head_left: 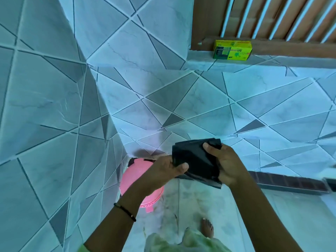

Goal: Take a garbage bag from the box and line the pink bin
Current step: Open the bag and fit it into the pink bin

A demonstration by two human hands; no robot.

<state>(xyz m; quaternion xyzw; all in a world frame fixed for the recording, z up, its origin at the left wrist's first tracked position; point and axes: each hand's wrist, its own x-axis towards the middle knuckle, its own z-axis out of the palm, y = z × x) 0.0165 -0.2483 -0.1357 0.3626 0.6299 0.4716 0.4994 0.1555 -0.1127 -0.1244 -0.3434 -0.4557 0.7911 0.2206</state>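
Observation:
A folded black garbage bag (pixel 197 160) is held between both hands at chest height. My left hand (pixel 163 170) pinches its lower left edge with the thumb on top. My right hand (pixel 225 164) grips its right side, thumb pressed on the upper corner. The pink bin (pixel 134 177) stands on the floor in the tiled corner, below and left of the bag, partly hidden by my left forearm. The yellow-green garbage bag box (pixel 232 50) lies on the tiled window ledge at the upper right, well away from both hands.
Tiled walls close in on the left and behind the bin. A wooden louvred window frame (pixel 263 19) runs above the ledge. A dark threshold strip (pixel 291 182) crosses the floor at right. My bare foot (pixel 207 228) stands on the pale floor.

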